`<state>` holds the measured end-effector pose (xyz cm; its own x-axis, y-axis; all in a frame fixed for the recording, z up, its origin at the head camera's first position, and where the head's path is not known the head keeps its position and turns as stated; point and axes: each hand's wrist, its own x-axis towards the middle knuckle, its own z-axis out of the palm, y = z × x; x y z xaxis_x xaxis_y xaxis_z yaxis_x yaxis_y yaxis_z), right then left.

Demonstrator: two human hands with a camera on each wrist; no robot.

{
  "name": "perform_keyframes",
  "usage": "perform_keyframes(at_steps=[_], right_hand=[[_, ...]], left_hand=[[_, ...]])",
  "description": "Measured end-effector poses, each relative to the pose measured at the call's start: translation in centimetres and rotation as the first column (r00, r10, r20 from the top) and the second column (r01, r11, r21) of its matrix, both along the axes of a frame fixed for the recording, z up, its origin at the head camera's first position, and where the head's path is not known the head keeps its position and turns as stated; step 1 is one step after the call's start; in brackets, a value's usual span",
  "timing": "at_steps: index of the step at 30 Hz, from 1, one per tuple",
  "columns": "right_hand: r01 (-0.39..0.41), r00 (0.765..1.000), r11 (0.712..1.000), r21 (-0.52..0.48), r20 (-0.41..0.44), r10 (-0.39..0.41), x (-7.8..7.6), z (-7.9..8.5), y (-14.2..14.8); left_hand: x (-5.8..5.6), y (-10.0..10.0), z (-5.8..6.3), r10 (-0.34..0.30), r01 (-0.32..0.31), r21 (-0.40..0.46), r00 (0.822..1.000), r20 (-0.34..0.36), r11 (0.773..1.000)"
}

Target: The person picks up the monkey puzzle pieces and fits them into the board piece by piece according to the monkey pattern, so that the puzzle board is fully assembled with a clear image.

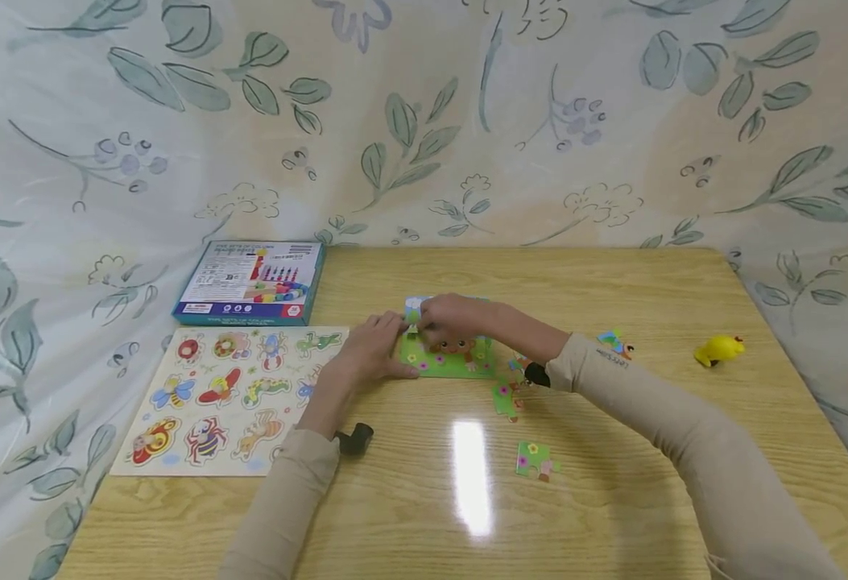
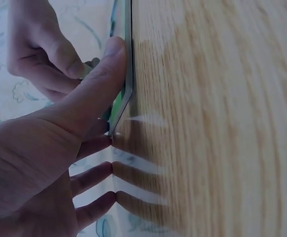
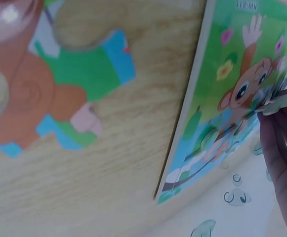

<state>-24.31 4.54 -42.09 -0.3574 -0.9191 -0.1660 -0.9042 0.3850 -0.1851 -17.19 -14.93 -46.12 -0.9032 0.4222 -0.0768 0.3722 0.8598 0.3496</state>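
A jigsaw board with a monkey picture (image 1: 427,368) lies on the table; its monkey and flowers also show in the right wrist view. My right hand (image 1: 456,316) reaches over it and pinches a small puzzle piece (image 3: 280,102) between thumb and fingers, low over the board. In the head view that hand covers part of the picture. At the board's left corner is my left hand (image 1: 371,352). Its thumb (image 2: 106,66) lies along the board's edge, while its other fingers stretch out and touch the table with their tips.
Loose puzzle pieces lie right of the board, including a green one (image 1: 534,459) nearer me and a blue-green one (image 1: 614,344) beyond my right forearm. A yellow toy (image 1: 719,350) stands far right. At left are an insect puzzle board (image 1: 166,403) and a flat box (image 1: 250,278).
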Motion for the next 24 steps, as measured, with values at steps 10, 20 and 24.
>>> perform_keyframes(at_steps=[10, 20, 24], right_hand=[[-0.013, 0.998, 1.000, -0.021, 0.055, 0.014, -0.5, 0.1, -0.1], [-0.018, 0.999, 0.999, 0.050, -0.032, 0.020, 0.3, 0.1, -0.2], [0.005, 0.992, 0.991, 0.137, -0.129, 0.013, 1.0, 0.1, -0.6]], left_hand=[[0.3, -0.3, 0.3, 0.000, 0.000, -0.009, 1.000, 0.026, 1.000], [0.4, -0.2, 0.2, -0.035, 0.035, -0.021, 0.999, 0.002, 0.999], [0.4, -0.1, 0.3, -0.022, 0.022, -0.017, 1.000, 0.005, 1.000]])
